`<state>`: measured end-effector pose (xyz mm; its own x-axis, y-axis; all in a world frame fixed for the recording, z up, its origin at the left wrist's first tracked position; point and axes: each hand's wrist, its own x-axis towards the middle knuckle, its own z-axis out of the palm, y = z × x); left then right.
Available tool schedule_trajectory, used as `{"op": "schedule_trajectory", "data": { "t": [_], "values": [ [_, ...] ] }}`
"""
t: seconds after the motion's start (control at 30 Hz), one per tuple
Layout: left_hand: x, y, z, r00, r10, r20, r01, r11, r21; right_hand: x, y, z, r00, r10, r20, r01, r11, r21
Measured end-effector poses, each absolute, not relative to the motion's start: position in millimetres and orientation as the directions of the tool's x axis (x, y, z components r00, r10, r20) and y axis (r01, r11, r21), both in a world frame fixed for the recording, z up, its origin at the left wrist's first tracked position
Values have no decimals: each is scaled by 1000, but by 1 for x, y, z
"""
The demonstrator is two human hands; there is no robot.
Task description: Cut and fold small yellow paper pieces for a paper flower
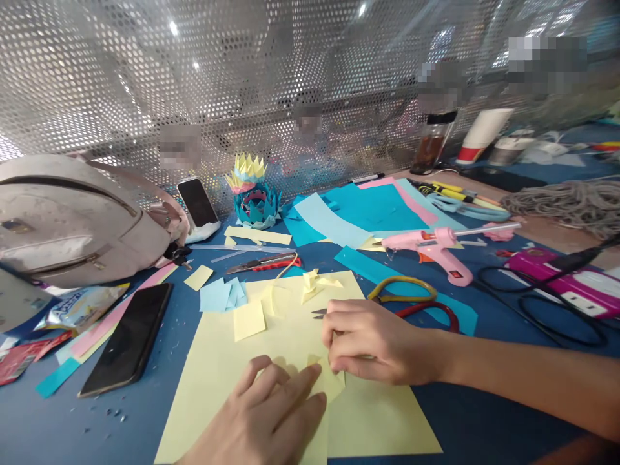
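Note:
A small folded piece of yellow paper (332, 382) lies on larger pale yellow sheets (217, 387). My left hand (271, 413) has its fingers stretched out, the index fingertip pressing on the piece's left side. At the piece's right edge, my right hand (371, 342) is closed, fingers pinched on it; the fingertips are partly hidden. Scissors (411, 297) with one yellow and one red handle lie behind the right hand, blade tips showing past its knuckles. Beyond my hands are folded yellow points (317, 283), a yellow square (250, 320) and light blue squares (223, 294).
A pink glue gun (431, 248) rests at the right, near a magenta power strip (562, 281) and black cables. A red cutter (266, 262), a layered paper flower (254, 194) and blue sheets (358, 206) lie farther back. Left are a phone (128, 339) and a backpack (77, 219).

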<state>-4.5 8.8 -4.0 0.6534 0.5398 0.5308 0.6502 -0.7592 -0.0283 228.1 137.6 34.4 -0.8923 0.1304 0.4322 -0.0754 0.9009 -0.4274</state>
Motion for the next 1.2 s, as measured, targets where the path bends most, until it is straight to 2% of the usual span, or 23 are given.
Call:
{"op": "schedule_trajectory", "data": {
  "t": [0.1, 0.2, 0.5, 0.7, 1.03, 1.2],
  "values": [
    [-4, 10, 12, 676, 557, 482, 653, -756, -42, 229, 138, 33, -896, 107, 431, -97, 900, -425],
    [-5, 11, 26, 737, 565, 371, 614, -789, -19, 229, 139, 31, -904, 78, 420, -122, 896, -428],
    [-6, 12, 29, 718, 553, 423, 593, -804, 45, 227, 137, 33, -889, -9, 458, -202, 905, -375],
    [-3, 13, 29, 693, 540, 477, 606, -795, 20, 228, 137, 31, -888, -101, 448, -284, 888, -362],
    [-1, 11, 31, 669, 548, 502, 623, -782, 24, 227, 137, 31, -901, -137, 411, -315, 860, -403],
    [1, 10, 28, 655, 513, 554, 641, -766, -49, 225, 137, 28, -896, -120, 427, -313, 853, -417]
  ]
}}
